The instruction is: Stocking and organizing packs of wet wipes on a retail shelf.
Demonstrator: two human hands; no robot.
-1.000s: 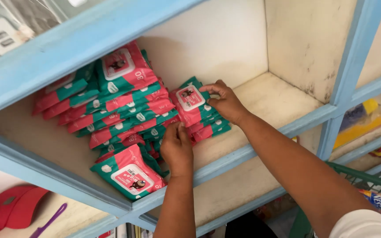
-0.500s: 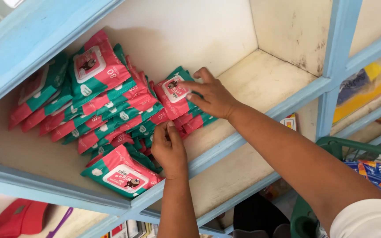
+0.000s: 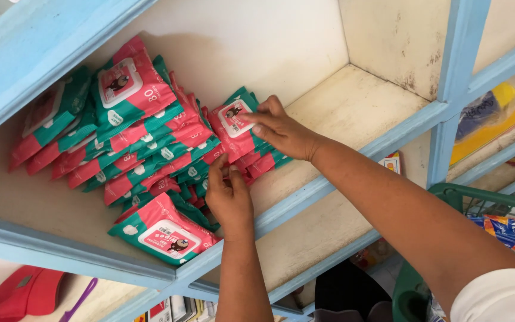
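- The right hand point(image 3: 281, 132) lies with its fingers spread flat over the top pack point(image 3: 238, 121) of a small stack of wipe packs, red and green soft pouches with a white lid label; the hand presses rather than pinches, thumb at the near edge
- The left hand point(image 3: 229, 197) reaches up from below, fingertips curled against the lower packs point(image 3: 257, 164) of that same stack; whether it truly closes on one I cannot tell, since the fingers hide the contact
- The stack sits on the shelf point(image 3: 353, 107), just right of the big slanting row of packs point(image 3: 144, 149), and touches it at its left side
- One loose pack point(image 3: 165, 229) lies flat in front of the big row, near the blue front rail point(image 3: 305, 194) of the shelf
- The packs look light and soft: filled foil pouches that give under the fingers, sag when held by a corner, and slide on each other because the film is smooth
- I judge the best hold to be across the short sides of a pack, thumb on one long face and fingers on the other, or several packs squeezed together as a block from both ends
- The stiff lid label in the middle gives the firmest spot to press on
- Nothing here seems fragile, yet a tilted stack is likely to fan out and slip towards the rail
- To the right of the shelf, lower down, stands a green basket point(image 3: 478, 200) with bright wrappers
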